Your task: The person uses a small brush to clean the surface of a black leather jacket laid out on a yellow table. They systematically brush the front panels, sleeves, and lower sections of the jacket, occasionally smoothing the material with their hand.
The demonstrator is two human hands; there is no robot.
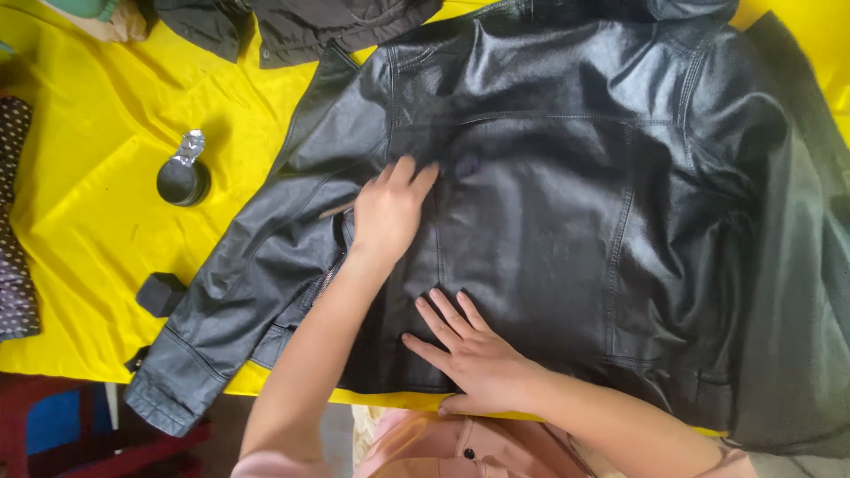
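Observation:
A black leather jacket point(567, 204) lies back-up and spread across a yellow cloth-covered table point(88, 177). My left hand point(390, 211) lies on the jacket's back near the left armhole. It presses down on a small grey pad point(344, 221), of which only an edge shows under the palm. A dull dark smear point(466, 165) marks the leather just right of that hand's fingertips. My right hand point(469, 352) lies flat with its fingers spread on the jacket's lower back near the hem, and holds nothing.
An open round tin point(182, 181) with crumpled foil at its rim stands on the yellow cloth left of the sleeve. A small black block point(160, 294) sits by the cuff. A dark garment point(292, 26) lies at the far edge, and spotted fabric point(13, 221) at the left edge.

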